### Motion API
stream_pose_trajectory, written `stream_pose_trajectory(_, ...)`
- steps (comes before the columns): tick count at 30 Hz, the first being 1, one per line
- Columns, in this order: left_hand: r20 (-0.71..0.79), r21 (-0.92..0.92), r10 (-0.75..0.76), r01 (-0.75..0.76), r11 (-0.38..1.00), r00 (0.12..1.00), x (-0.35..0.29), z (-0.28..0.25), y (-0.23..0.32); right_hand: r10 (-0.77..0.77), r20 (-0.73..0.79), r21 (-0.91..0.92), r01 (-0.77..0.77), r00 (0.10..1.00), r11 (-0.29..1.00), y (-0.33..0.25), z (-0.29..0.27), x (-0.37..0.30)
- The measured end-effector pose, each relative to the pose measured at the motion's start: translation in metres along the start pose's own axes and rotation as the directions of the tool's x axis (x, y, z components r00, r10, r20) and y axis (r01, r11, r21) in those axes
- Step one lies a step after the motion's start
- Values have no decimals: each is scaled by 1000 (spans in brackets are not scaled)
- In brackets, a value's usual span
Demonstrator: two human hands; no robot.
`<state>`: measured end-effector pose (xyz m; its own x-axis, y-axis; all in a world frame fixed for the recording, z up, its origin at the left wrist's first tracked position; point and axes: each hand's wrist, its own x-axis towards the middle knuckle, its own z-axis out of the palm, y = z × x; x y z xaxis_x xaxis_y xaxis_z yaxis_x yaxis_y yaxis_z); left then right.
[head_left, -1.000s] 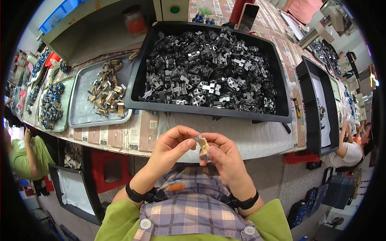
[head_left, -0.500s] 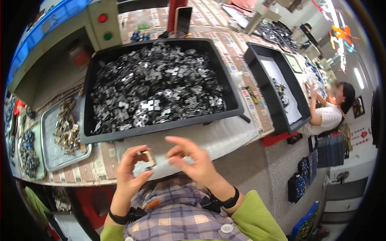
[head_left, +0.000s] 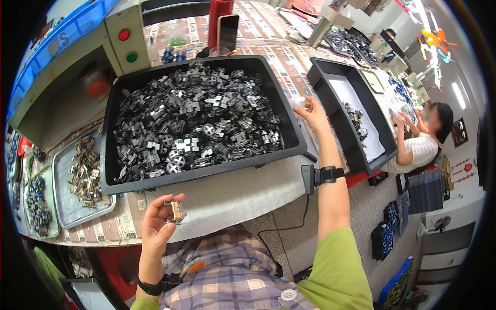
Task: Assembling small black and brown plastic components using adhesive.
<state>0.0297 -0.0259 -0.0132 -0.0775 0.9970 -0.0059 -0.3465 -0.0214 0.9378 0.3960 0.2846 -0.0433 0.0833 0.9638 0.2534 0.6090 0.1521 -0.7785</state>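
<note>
My left hand (head_left: 157, 225) pinches a small tan and silver metal part (head_left: 176, 211) between thumb and fingers, in front of the big tray's near edge. My right arm is stretched out past the tray's right side. There my right hand (head_left: 314, 114) closes its fingertips on a small white wad (head_left: 298, 102); whether it is cloth or paper I cannot tell. The large black tray (head_left: 217, 169) between them is heaped with small dark and shiny metal parts (head_left: 201, 116).
To the left, a metal tray (head_left: 64, 219) holds tan metal parts, beside a machine housing with red and green buttons (head_left: 124, 34). A second black bin (head_left: 341, 111) stands at right. Behind the big tray a phone (head_left: 227, 33) stands upright. A co-worker (head_left: 423, 139) sits far right.
My right hand has moved from beside the left hand out to the white wad at the tray's right. My left hand, still holding the metal part, has shifted slightly left and down.
</note>
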Motion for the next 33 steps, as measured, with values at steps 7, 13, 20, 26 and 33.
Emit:
stream_pose_trajectory(7, 62, -110, -9, 15, 994, 998, -1, -5, 0, -26, -147, -104, 11, 989, 995, 19, -12, 6)
stream_pose_trajectory(13, 36, -120, -8, 12, 993, 999, -4, -10, -2, -82, -197, 454, 165, 977, 876, -116, -46, -92)
stream_pose_trajectory(20, 135, -234, 10, 22, 972, 991, -3, -12, 1, -334, 55, 677, 210, 941, 705, -169, -15, -187)
stream_pose_trajectory(26, 164, -235, 17, 22, 972, 986, -4, -11, 0, -28, 107, 639, -48, 994, 767, -185, 17, -226)
stream_pose_trajectory(33, 175, -207, 32, 5, 978, 984, -5, -12, -3, -82, -56, 700, 98, 995, 708, -209, 37, -231)
